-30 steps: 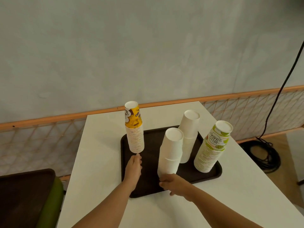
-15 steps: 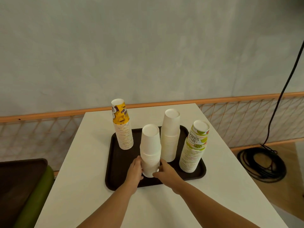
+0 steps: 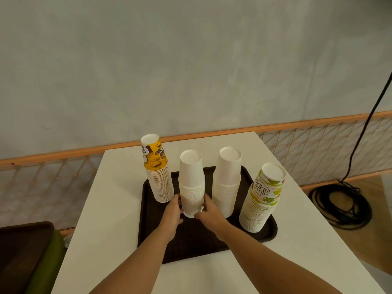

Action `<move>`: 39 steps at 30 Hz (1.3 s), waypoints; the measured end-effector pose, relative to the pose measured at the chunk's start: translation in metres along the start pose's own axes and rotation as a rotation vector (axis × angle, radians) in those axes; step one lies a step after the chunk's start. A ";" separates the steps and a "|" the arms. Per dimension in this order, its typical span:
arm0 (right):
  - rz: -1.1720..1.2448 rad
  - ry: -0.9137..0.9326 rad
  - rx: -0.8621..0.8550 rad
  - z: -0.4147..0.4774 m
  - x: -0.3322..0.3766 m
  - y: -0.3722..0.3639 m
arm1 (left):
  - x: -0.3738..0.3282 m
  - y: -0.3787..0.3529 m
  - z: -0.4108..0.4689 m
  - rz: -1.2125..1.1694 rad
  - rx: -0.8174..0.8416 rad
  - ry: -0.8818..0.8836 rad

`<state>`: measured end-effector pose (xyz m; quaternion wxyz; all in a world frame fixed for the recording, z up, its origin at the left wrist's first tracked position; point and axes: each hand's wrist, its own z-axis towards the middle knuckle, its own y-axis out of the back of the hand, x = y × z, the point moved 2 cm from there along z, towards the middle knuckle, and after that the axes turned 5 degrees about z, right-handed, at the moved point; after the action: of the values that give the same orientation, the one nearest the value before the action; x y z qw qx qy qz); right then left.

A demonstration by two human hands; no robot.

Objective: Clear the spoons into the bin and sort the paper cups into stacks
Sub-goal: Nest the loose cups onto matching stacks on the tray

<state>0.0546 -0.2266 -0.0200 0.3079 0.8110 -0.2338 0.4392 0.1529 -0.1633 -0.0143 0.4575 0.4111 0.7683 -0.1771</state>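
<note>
Fingers curled, the left hand (image 3: 172,211) and right hand (image 3: 209,211) clasp the ribbed base of the plain white cup stack (image 3: 192,183), inverted on a smooth dark tray (image 3: 191,240). Left of it stands a yellow-topped stack (image 3: 158,172). To the right stand a second white stack (image 3: 229,181) and a lime-printed stack (image 3: 263,198).

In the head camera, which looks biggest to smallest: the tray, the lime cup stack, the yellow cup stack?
Largest: brown tray.
Next: lime cup stack, but it stands nearer the camera.
Smallest: yellow cup stack, nearly as tall, so those two are unsure.
</note>
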 end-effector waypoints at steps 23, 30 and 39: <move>0.227 -0.059 -0.031 0.036 0.025 0.003 | -0.020 0.001 0.047 0.022 0.004 -0.025; 0.046 -0.063 0.020 0.002 0.010 0.013 | -0.003 -0.006 0.033 0.007 -0.054 -0.009; 0.068 -0.206 -0.208 -0.032 -0.037 0.033 | 0.014 -0.033 0.009 0.092 0.040 -0.048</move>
<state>-0.0035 -0.2234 -0.0286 0.3497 0.8070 -0.3359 0.3371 0.1280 -0.1827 -0.0343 0.4750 0.4509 0.7337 -0.1810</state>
